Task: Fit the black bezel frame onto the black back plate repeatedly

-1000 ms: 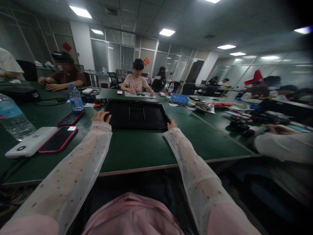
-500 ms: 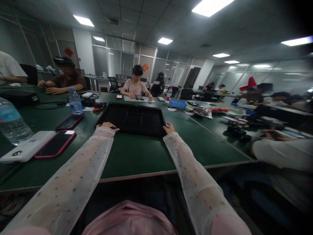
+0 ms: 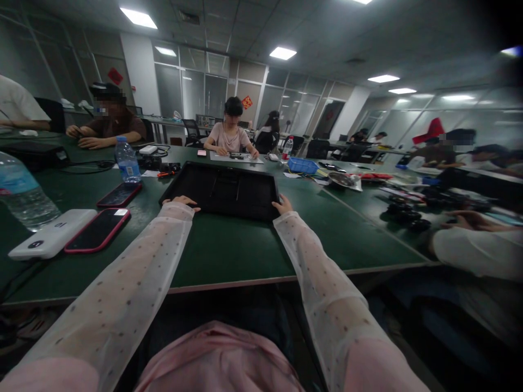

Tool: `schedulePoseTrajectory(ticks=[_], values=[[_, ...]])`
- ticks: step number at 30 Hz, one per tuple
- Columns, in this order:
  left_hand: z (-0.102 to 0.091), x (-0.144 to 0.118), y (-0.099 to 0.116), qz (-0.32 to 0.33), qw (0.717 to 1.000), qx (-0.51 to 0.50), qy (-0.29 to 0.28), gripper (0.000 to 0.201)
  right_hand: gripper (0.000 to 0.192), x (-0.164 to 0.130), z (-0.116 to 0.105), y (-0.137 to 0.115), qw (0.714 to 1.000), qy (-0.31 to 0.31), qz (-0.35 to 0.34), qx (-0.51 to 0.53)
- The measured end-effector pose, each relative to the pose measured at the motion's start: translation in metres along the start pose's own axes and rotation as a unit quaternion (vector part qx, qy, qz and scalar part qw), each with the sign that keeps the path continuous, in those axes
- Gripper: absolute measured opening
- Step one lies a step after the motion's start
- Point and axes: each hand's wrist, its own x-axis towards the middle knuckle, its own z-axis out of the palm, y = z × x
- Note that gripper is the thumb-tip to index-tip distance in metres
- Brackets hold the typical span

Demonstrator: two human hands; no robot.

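A black, shallow, rectangular tray (image 3: 257,190) with a raised rim lies on the green table, with thin pale lines across its middle part. At its near left corner my left hand (image 3: 182,202) grips the rim, thumb pointing inward along the near edge. My right hand (image 3: 284,205) is closed on the near right corner, thumb along the front and the other fingers around the side, partly hidden. Both forearms wear sheer white dotted sleeves.
Left of the tray are two phones (image 3: 98,231) (image 3: 119,195), a white power bank (image 3: 52,234) and water bottles (image 3: 127,162) (image 3: 24,190). Beyond it stands a blue basket (image 3: 303,166). A person (image 3: 231,133) sits opposite; a co-worker's arm (image 3: 474,245) rests at right beside black parts (image 3: 406,215).
The view has shifted slightly, moving the surroundings within it. My hands keep the same hold on the tray, which stays in about the same place on the table.
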Motion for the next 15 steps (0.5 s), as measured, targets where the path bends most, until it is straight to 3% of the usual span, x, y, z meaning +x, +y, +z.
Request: schedulePoseTrajectory(ticks=[6,11,15], values=[[-0.007,-0.012,0.006,0.001,0.998,-0.014,0.061,0.047,0.071,0.006,0.008,0.006,0.992,0.021,0.008,0.126],[-0.015,-0.02,-0.002,-0.008,0.993,-0.024,0.116,0.054,0.066,0.01,-0.001,0.012,0.99,0.067,-0.006,0.12],[-0.022,-0.017,-0.014,-0.075,0.99,-0.034,0.118,0.056,0.059,0.011,-0.017,0.014,0.991,0.11,-0.017,0.073]])
